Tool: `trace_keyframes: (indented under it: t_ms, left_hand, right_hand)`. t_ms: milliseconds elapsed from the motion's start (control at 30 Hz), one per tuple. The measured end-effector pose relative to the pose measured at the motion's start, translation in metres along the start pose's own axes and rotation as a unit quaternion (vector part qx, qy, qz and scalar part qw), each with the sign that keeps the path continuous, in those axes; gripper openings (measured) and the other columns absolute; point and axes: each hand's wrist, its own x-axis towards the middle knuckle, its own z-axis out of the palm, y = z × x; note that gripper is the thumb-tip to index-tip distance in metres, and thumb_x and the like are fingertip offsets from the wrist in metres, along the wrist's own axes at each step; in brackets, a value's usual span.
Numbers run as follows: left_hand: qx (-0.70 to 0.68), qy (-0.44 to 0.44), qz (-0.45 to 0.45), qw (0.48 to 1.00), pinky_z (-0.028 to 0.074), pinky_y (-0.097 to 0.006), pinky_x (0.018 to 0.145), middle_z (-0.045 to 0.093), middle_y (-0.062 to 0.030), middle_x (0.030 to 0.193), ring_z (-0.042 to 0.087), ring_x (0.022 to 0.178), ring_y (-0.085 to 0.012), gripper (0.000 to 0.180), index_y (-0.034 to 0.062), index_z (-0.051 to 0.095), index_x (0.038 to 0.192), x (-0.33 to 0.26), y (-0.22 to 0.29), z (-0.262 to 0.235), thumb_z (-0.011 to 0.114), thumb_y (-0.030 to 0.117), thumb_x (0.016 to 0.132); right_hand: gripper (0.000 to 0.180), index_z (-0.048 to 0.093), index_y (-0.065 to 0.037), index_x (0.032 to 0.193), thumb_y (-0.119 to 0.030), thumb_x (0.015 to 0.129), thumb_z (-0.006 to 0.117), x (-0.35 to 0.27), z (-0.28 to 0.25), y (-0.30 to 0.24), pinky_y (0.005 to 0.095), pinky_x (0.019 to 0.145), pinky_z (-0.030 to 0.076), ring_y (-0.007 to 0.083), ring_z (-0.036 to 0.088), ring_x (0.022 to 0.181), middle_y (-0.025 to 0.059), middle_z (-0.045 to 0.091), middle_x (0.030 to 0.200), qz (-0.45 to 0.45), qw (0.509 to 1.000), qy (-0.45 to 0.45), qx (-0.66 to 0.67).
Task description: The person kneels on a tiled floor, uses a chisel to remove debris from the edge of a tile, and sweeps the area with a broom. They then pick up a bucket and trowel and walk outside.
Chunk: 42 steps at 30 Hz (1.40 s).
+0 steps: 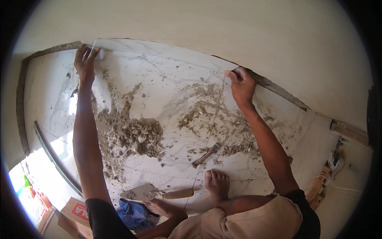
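Where the pale tile strip [159,51] runs along the foot of the wall [191,24] ahead, its long axis left to right, the person's left hand [85,63] and right hand [242,85] pinch opposite ends, neither nearer.

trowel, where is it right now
In the head view, the trowel lies lower left of centre, just above the blue bag and left foot.

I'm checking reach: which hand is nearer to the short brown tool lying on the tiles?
Right. The right hand, at the white strip, is beyond the short brown tool and slightly right; the left hand is farther beyond it, well left.
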Motion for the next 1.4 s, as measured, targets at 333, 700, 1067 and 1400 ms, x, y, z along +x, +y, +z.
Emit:
trace_keyframes:
  t_ms: [333,700,1067,1400]
  left_hand:
    - [0.101,0.058,0.018,0.993,0.051,-0.032,0.089,0.059,-0.0147,0.113,0.057,0.107,-0.0221,0.067,-0.0055,0.052,0.122,-0.013,0.000,0.016,0.088,0.012,0.068]
    - [0.038,0.043,-0.013,0.998,0.054,-0.037,0.094,0.052,-0.0246,0.127,0.054,0.120,-0.0345,0.079,-0.0081,0.038,0.131,-0.020,0.014,0.017,0.085,0.007,0.070]
    - [0.123,0.077,0.022,0.989,0.049,-0.037,0.095,0.058,-0.0174,0.126,0.057,0.118,-0.0282,0.068,-0.0015,0.049,0.128,-0.021,0.004,0.015,0.082,0.009,0.070]
    - [-0.036,0.100,0.000,0.994,0.053,-0.035,0.084,0.060,-0.0153,0.116,0.060,0.099,-0.0265,0.074,0.0012,0.049,0.129,-0.018,-0.002,0.015,0.081,-0.003,0.062]
  right_hand:
    - [0.014,0.064,0.002,0.080,-0.007,0.081,0.075,-0.006,0.012,0.000,0.0226,0.058,0.040,0.0054,0.043,0.063,-0.0039,0.053,0.066,-0.015,0.998,0.049,-0.033]
    - [0.013,0.071,0.001,0.088,-0.013,0.087,0.069,-0.007,0.007,0.009,0.0260,0.064,0.045,0.0075,0.054,0.068,0.0025,0.067,0.076,-0.046,0.997,-0.002,-0.067]
    - [0.014,0.070,0.003,0.087,-0.009,0.083,0.072,-0.007,0.012,0.009,0.0299,0.073,0.050,0.0149,0.064,0.075,0.0100,0.071,0.083,-0.035,0.995,0.011,-0.090]
    - [0.016,0.066,0.007,0.082,-0.007,0.084,0.072,-0.014,0.023,-0.010,0.0300,0.071,0.052,0.0155,0.065,0.074,0.0100,0.071,0.082,-0.040,0.991,0.026,-0.125]
